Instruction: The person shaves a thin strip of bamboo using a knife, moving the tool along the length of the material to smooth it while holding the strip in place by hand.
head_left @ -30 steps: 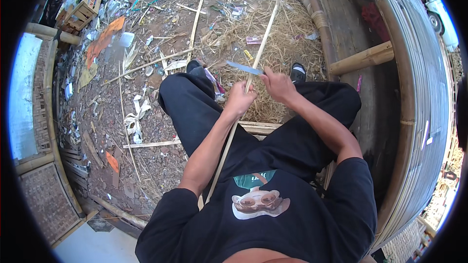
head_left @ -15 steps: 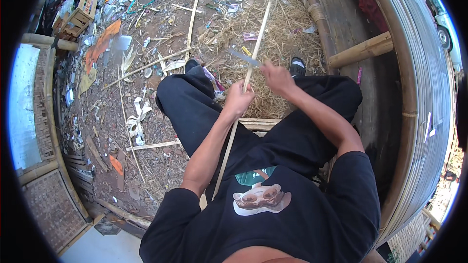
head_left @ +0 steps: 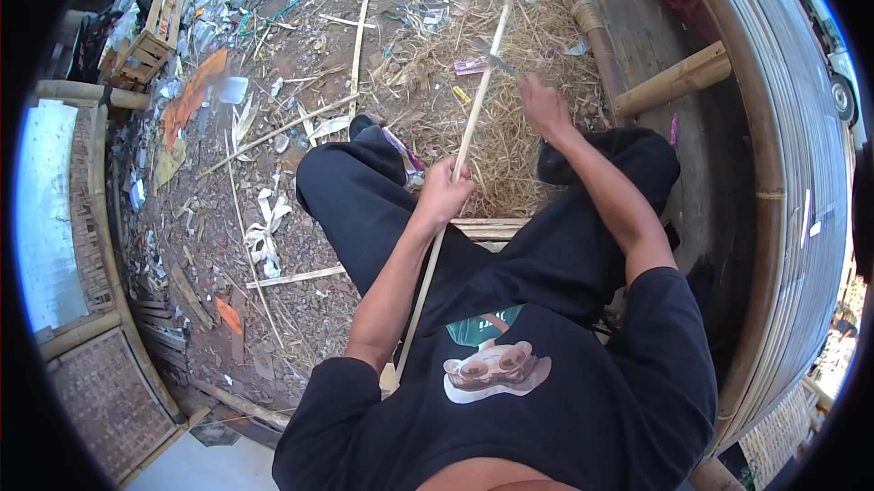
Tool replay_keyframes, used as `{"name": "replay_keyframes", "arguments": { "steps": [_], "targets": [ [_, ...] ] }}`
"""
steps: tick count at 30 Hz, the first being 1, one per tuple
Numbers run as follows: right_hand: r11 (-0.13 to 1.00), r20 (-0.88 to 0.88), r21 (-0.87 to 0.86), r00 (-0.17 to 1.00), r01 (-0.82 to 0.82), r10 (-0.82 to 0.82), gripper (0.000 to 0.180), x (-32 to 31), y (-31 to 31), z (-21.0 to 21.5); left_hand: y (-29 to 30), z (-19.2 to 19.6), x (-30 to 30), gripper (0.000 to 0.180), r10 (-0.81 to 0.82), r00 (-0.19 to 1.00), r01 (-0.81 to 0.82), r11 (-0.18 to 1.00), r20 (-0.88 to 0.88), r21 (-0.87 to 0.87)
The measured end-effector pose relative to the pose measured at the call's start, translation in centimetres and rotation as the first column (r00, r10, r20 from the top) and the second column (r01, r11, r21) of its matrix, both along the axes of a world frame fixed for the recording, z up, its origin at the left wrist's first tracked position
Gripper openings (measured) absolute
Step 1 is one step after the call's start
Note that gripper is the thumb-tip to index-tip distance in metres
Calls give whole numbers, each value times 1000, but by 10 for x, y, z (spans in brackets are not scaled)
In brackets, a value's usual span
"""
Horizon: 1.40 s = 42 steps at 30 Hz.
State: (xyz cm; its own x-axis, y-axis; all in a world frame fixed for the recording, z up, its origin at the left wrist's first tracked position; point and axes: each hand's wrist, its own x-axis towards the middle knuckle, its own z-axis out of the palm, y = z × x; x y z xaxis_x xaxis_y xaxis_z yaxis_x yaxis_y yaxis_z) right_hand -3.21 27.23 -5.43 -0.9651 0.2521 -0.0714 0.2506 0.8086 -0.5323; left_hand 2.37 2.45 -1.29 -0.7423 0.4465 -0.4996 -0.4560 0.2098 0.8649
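Note:
A long pale bamboo strip (head_left: 480,101) runs from near my waist, between my knees, out over the ground ahead. My left hand (head_left: 444,191) is closed around its middle. Farther along the strip, on its right, my right hand (head_left: 544,107) is closed on a knife (head_left: 497,60). The grey blade lies across the strip and looks slightly blurred; most of the knife's handle is hidden in my fingers. Below the strip's far half, pale shavings (head_left: 510,154) are heaped on the ground.
A bamboo bench frame with a crossbar (head_left: 675,81) stands close on my right. Other bamboo strips (head_left: 360,50) lie on the littered ground to the left. A wooden crate (head_left: 157,18) stands far left, near an orange sheet (head_left: 195,95). Woven panels (head_left: 114,386) line the left side.
My right hand has moved forward with the knife, sliding along the strip toward its far end. My left hand keeps its hold in nearly the same place.

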Motion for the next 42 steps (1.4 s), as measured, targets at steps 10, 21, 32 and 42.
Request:
{"name": "replay_keyframes", "arguments": {
  "steps": [10,21,32,42],
  "targets": [
    [900,-127,-312,952,-306,280,36,19,-45,17,4,-7,-38,20,118,988,-125,989,98,73],
    [986,158,-87,975,-141,154,22,28,-68,20,25,-6,-35,41,-127,934,-52,876,-333,-480],
    [992,213,14,970,-125,119,18,21,-65,-1,41,-13,-19,33,-231,854,-107,799,-466,-592],
    [993,188,35,976,-114,106,17,13,-58,-25,41,-19,-17,35,-210,882,-82,812,-421,-577]
  ]
}}
